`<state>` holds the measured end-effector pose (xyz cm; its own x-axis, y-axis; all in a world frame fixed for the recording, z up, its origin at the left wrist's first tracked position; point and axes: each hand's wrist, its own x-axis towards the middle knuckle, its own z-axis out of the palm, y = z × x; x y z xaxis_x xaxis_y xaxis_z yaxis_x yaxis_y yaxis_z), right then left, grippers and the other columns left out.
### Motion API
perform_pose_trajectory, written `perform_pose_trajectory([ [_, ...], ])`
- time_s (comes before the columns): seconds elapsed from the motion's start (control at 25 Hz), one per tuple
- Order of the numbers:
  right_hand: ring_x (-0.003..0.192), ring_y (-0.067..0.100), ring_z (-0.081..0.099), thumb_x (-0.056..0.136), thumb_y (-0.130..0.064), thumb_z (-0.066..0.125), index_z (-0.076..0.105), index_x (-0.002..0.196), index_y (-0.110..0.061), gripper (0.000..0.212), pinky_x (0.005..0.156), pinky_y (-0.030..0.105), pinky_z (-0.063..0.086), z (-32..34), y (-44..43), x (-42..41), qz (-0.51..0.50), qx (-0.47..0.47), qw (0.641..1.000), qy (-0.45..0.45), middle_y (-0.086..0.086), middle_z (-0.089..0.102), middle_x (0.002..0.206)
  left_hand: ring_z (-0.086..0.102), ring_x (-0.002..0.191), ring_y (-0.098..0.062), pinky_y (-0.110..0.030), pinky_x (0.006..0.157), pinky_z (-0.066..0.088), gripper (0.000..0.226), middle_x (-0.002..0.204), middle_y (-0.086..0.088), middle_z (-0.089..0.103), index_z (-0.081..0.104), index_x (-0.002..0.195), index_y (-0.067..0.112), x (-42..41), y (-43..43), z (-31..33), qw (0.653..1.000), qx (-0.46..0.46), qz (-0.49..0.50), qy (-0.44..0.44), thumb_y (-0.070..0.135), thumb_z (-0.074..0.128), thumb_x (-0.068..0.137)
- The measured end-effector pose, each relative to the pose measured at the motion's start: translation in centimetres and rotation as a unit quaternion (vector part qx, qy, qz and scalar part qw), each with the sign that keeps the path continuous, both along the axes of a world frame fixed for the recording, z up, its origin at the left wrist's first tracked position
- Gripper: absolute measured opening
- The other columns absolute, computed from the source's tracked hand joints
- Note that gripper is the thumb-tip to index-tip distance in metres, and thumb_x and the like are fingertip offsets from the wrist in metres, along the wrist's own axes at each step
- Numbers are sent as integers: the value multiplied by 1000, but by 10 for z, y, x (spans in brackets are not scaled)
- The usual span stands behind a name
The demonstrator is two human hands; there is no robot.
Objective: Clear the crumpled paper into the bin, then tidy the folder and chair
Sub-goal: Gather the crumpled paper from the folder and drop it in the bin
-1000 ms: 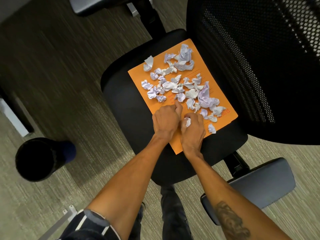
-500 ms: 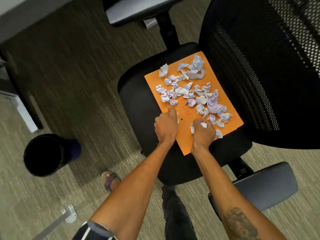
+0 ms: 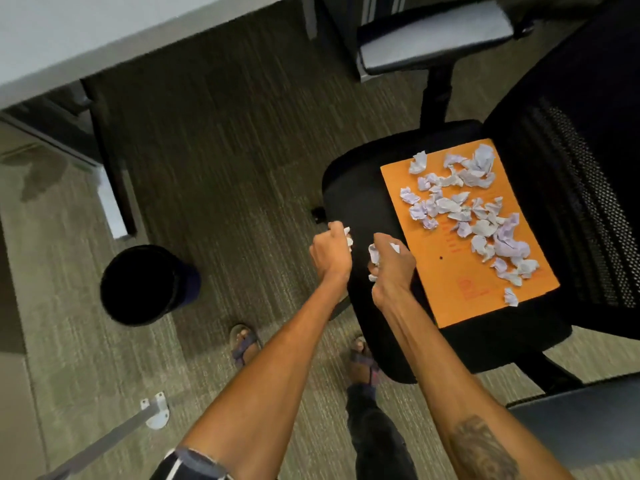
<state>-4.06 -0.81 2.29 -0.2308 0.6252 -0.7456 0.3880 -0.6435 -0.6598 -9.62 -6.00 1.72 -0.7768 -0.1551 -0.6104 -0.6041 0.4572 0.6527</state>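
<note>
The left hand (image 3: 330, 249) is closed as a fist around a white scrap (image 3: 347, 236) and hangs over the left edge of the chair seat (image 3: 356, 195). The right hand (image 3: 391, 268) is also curled and grips a wad (image 3: 375, 254) of paper; it is above the seat, just beside the left edge of the orange folder (image 3: 446, 289). The two hands are near each other but do not touch.

Most of the crumpled paper (image 3: 485, 216) lies on the folder, spread from its far corner to its near right corner, and one piece (image 3: 510, 296) sits at the near edge. The folder lies flat on the right part of the seat.

The bin (image 3: 188, 284) stands on the carpet (image 3: 242, 150), well apart to the left of the chair, with open carpet between them.
</note>
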Motion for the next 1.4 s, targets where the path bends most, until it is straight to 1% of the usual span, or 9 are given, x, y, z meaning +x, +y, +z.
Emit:
perform_pose_trajectory([
  [0.08, 38, 8, 36, 86, -9, 62, 63, 74, -16, 14, 39, 16, 26, 1, -34, -21, 29, -14, 999, 4, -2, 51, 55, 65, 87, -30, -34, 73, 45, 52, 91, -15, 73, 74, 98, -2, -19, -39, -3, 1000, 5, 27, -2, 35, 38, 96],
  [0.16, 38, 8, 34, 87, -8, 60, 63, 79, -14, 10, 39, 16, 23, 1, -68, -40, 55, -29, 998, 8, -2, 50, 55, 66, 94, -34, -40, 84, 51, 53, 95, -18, 74, 75, 99, 0, -36, -78, -2, 998, 7, 56, -6, 37, 38, 93],
  [0.24, 38, 7, 35, 87, -9, 60, 64, 85, -13, 6, 39, 16, 23, -1, -104, -60, 84, -37, 996, 7, -3, 53, 57, 67, 93, -34, -43, 89, 51, 52, 93, -19, 75, 77, 97, 1, -53, -117, -3, 997, 6, 82, -1, 35, 38, 94],
  [0.48, 34, 6, 34, 88, -9, 61, 61, 74, -18, 17, 38, 11, 23, -9, -227, -128, 150, -63, 987, 16, -1, 54, 59, 67, 94, -33, -42, 90, 51, 47, 92, -18, 76, 77, 94, 2, -104, -245, -7, 987, -22, 160, -11, 30, 41, 97],
  [0.8, 37, 8, 34, 87, -9, 62, 63, 78, -17, 12, 40, 13, 23, -20, -380, -197, 258, -96, 961, 6, 0, 51, 60, 66, 94, -37, -47, 90, 52, 47, 93, -17, 74, 75, 90, 4, -157, -407, -28, 958, -16, 285, -36, 38, 42, 93],
  [1.0, 38, 8, 34, 88, -11, 62, 58, 74, -18, 16, 41, 15, 21, -26, -446, -225, 307, -118, 944, -22, -1, 51, 59, 68, 94, -38, -48, 86, 55, 49, 100, -17, 73, 71, 100, 3, -170, -475, -49, 922, 22, 378, -78, 42, 42, 91],
  [1.24, 50, 11, 45, 92, -14, 61, 61, 76, -14, 16, 39, 15, 25, -46, -500, -252, 312, -146, 935, -84, 0, 61, 69, 66, 98, -32, -48, 95, 53, 57, 106, -11, 70, 68, 111, 8, -195, -530, -69, 873, 89, 460, -133, 57, 43, 96],
  [1.32, 52, 10, 46, 95, -16, 58, 60, 79, -16, 15, 37, 15, 32, -54, -514, -261, 302, -177, 932, -99, 0, 60, 73, 65, 102, -29, -45, 98, 52, 53, 115, -8, 69, 67, 118, 14, -207, -543, -78, 844, 154, 492, -145, 56, 43, 97],
  [1.4, 55, 12, 48, 98, -18, 55, 60, 83, -17, 16, 40, 17, 39, -59, -525, -269, 272, -224, 931, -96, 0, 60, 77, 61, 116, -29, -43, 103, 47, 55, 133, -9, 62, 60, 131, 14, -216, -557, -89, 817, 214, 508, -169, 54, 42, 98],
])
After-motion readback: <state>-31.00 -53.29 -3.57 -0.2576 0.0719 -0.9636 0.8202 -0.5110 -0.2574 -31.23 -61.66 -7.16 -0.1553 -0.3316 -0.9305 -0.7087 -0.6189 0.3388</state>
